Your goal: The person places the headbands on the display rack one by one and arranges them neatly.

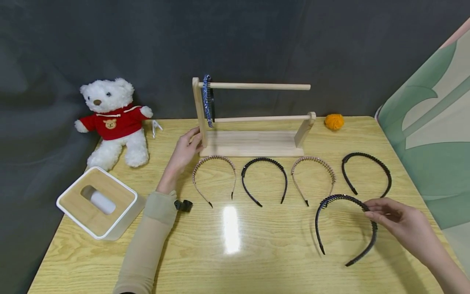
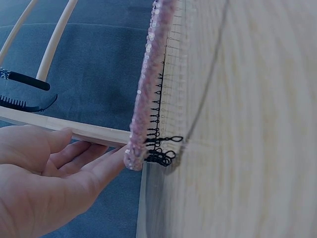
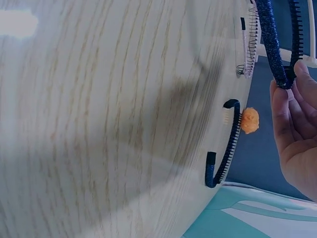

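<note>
My right hand (image 1: 404, 224) pinches a dark toothed headband (image 1: 345, 197) by its side, holding it above the front right of the table. The right wrist view shows that headband (image 3: 270, 37) as glittery dark blue, between thumb and fingers. With thumb and fingers around its left upright, my left hand (image 1: 186, 149) grips a wooden rack (image 1: 253, 143). A blue glittery headband (image 1: 207, 102) hangs at the left end of the rack's bars. In front lie a pink headband (image 1: 214, 157), a black headband (image 1: 263, 159), another pink headband (image 1: 313, 159) and another dark headband (image 1: 367, 155).
A white teddy bear (image 1: 114, 122) in a red top sits at the back left, with a small white clip-like item (image 1: 156, 128) beside it. Nearer stands a tissue box (image 1: 125, 216) with a wooden lid. An orange ball-shaped item (image 1: 334, 121) lies at the back right edge.
</note>
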The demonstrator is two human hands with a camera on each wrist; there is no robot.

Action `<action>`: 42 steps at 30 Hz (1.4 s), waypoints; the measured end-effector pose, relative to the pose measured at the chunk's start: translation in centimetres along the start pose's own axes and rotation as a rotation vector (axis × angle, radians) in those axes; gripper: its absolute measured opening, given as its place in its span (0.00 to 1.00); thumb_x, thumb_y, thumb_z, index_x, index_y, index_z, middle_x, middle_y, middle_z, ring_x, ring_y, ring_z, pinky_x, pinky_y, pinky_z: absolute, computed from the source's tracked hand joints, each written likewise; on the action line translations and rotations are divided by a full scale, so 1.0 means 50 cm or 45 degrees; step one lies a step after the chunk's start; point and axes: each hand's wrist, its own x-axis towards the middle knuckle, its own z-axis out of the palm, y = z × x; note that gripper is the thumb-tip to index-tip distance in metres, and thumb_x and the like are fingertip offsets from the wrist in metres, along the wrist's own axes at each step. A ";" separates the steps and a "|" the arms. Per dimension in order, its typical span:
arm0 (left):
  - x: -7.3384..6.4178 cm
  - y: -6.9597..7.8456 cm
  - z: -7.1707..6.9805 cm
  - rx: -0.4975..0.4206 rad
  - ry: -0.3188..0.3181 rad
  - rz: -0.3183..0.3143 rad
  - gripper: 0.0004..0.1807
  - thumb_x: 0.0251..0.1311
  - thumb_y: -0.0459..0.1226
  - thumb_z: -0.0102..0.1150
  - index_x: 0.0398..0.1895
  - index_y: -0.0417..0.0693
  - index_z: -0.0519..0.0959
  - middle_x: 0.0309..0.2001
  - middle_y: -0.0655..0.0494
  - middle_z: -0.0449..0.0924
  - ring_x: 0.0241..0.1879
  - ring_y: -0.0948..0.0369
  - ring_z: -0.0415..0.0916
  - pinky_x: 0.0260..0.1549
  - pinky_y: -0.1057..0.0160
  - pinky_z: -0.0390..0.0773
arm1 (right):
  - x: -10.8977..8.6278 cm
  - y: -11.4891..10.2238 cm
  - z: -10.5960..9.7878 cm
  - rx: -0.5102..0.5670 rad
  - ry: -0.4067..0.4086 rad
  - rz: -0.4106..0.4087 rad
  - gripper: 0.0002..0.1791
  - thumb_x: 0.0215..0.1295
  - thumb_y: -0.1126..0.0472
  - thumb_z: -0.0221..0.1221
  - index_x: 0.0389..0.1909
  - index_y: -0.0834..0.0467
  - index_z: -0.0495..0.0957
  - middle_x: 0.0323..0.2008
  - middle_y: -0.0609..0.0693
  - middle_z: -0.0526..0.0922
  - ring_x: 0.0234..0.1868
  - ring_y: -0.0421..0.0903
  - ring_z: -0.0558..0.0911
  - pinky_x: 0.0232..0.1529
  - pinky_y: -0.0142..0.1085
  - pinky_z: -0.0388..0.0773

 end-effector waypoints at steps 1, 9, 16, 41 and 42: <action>0.000 0.000 0.000 0.001 0.000 0.000 0.27 0.88 0.36 0.42 0.83 0.38 0.61 0.79 0.35 0.61 0.73 0.40 0.69 0.72 0.54 0.74 | 0.000 -0.001 0.000 0.007 0.003 0.001 0.11 0.67 0.70 0.72 0.48 0.61 0.87 0.35 0.32 0.87 0.36 0.24 0.82 0.35 0.14 0.79; -0.001 0.002 0.000 -0.008 0.002 0.003 0.27 0.88 0.37 0.42 0.83 0.38 0.62 0.77 0.33 0.63 0.72 0.39 0.70 0.72 0.52 0.75 | 0.000 -0.016 0.000 0.025 -0.003 0.027 0.12 0.68 0.70 0.72 0.50 0.61 0.87 0.36 0.33 0.87 0.36 0.26 0.83 0.33 0.16 0.80; 0.000 0.001 0.000 -0.007 0.007 -0.001 0.27 0.88 0.37 0.42 0.83 0.38 0.62 0.78 0.34 0.63 0.72 0.39 0.70 0.72 0.52 0.75 | 0.001 -0.032 0.000 0.060 -0.017 0.024 0.14 0.66 0.70 0.73 0.52 0.62 0.87 0.35 0.36 0.88 0.34 0.30 0.84 0.29 0.20 0.80; -0.005 0.010 0.004 0.004 0.006 -0.011 0.27 0.88 0.37 0.42 0.83 0.37 0.62 0.77 0.33 0.63 0.72 0.39 0.70 0.72 0.52 0.75 | 0.005 -0.061 0.004 0.306 -0.053 -0.068 0.20 0.57 0.82 0.72 0.49 0.64 0.87 0.36 0.43 0.90 0.36 0.32 0.87 0.35 0.19 0.84; -0.005 0.010 0.004 0.003 0.005 -0.010 0.27 0.88 0.36 0.42 0.83 0.37 0.62 0.77 0.33 0.63 0.72 0.39 0.70 0.72 0.52 0.75 | 0.005 -0.062 0.003 0.306 -0.052 -0.069 0.20 0.57 0.82 0.72 0.49 0.63 0.87 0.36 0.43 0.90 0.36 0.32 0.87 0.35 0.19 0.84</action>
